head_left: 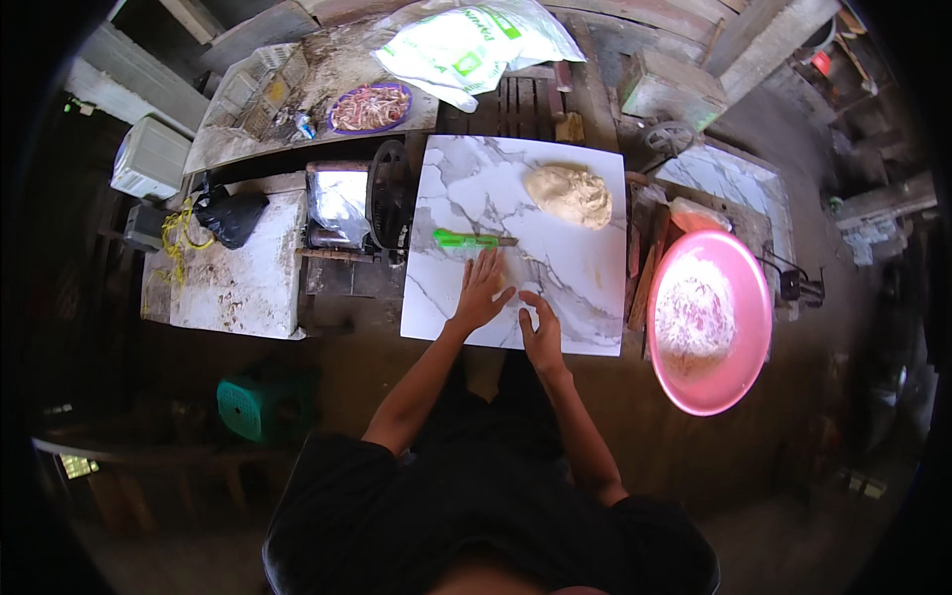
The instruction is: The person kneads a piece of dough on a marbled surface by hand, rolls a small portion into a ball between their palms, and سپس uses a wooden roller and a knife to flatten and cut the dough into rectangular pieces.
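A white board with grey marbling (446, 188) lies in front of me. My left hand (482, 295) rests palm down on it with fingers stretched out, the tips just below a bright green box cutter (466, 240). Beside it, my right hand (540, 329) is over the near edge, its fingers loosely bent and apart, holding nothing I can see. Faint pale smears mark the surface between the hands. A lump of beige dough (569, 194) sits at the board's far right. To the right stands a pink basin (762, 327) with white flour (696, 309) in it.
Left of the board is a machine with a dark spoked wheel (388, 195). Further left, a black plastic bag (231, 213) lies on a stained white table (238, 283). A white sack (476, 45) and a purple plate (370, 108) are behind. A green stool (243, 409) stands lower left.
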The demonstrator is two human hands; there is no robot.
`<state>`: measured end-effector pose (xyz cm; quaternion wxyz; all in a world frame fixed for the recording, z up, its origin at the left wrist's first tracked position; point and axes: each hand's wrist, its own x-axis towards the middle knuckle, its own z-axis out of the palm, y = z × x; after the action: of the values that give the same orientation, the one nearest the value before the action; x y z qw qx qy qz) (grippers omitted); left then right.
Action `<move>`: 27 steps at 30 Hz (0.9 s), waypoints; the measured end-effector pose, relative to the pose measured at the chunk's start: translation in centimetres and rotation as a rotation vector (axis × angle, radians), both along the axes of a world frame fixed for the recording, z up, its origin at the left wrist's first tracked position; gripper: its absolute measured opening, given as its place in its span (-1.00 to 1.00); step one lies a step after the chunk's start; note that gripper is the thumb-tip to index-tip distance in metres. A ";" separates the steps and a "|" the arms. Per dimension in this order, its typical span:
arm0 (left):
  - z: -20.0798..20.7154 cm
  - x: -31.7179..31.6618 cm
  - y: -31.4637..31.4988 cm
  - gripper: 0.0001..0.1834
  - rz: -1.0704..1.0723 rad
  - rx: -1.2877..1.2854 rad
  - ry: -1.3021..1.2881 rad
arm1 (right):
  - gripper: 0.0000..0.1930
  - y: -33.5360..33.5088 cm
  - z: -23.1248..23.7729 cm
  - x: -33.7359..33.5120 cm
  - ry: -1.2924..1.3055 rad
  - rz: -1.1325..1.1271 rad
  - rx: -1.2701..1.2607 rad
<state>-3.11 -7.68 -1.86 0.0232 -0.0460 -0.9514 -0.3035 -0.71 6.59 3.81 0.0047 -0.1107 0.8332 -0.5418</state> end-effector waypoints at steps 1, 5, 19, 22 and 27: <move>-0.3 0.1 -0.7 -0.36 -0.008 0.118 -0.014 | -0.75 -0.1 -0.3 0.0 -0.026 0.034 0.012; -0.4 2.8 -4.8 -0.44 0.122 0.479 0.124 | -0.75 -1.0 -0.6 -0.2 -0.094 0.118 0.041; 2.0 6.9 -3.2 -0.45 -0.057 0.022 -0.176 | -0.39 -3.1 -3.6 0.6 0.145 0.554 0.617; 2.4 6.3 -2.5 -0.44 -0.074 0.050 -0.268 | -0.38 -2.5 -3.9 0.8 0.083 0.527 0.589; 0.2 5.7 -1.2 -0.42 -0.140 -0.001 -0.099 | -0.35 -0.8 -3.7 0.4 0.134 0.471 0.752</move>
<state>2.58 -8.85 -1.67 -0.0452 -0.0975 -0.9460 -0.3058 -0.29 5.77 0.14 0.1138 -0.3229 0.9227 -0.1771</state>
